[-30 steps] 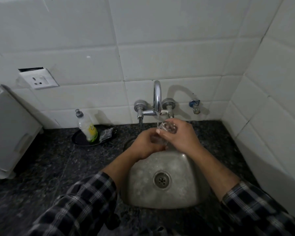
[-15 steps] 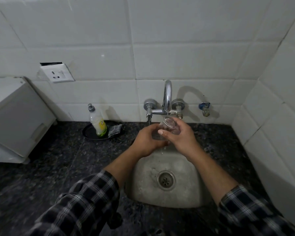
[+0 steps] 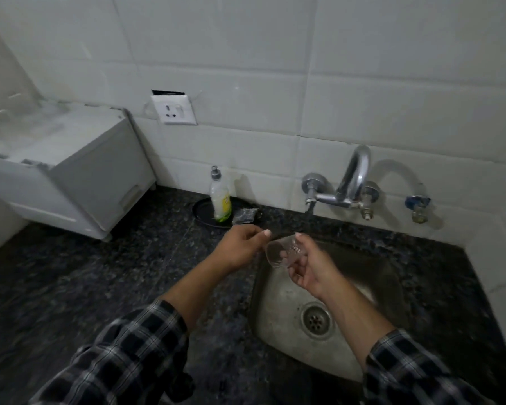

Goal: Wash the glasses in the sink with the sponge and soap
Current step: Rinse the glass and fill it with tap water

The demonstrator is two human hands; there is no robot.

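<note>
A small clear glass point(image 3: 284, 251) lies on its side in the air over the left rim of the steel sink point(image 3: 278, 314), its mouth turned to the left. My right hand point(image 3: 310, 268) holds it with thumb on top and fingers curled underneath. My left hand point(image 3: 240, 244) hovers just left of the glass over the dark counter, its fingers loosely curled and empty. A soap bottle point(image 3: 220, 197) stands on a black dish point(image 3: 202, 213) behind my left hand, and a dark scrub sponge point(image 3: 244, 215) lies beside it.
The chrome tap point(image 3: 351, 182) juts from the tiled wall above the sink, with a blue valve point(image 3: 416, 204) to its right. A white appliance point(image 3: 70, 176) fills the counter's left end. A wall socket point(image 3: 174, 110) sits above it. The black granite counter point(image 3: 100, 273) spreads left of the sink.
Both hands have come away from under the tap toward the sink's left rim. My left hand has let go of the glass, which is now tipped sideways. The view swung left.
</note>
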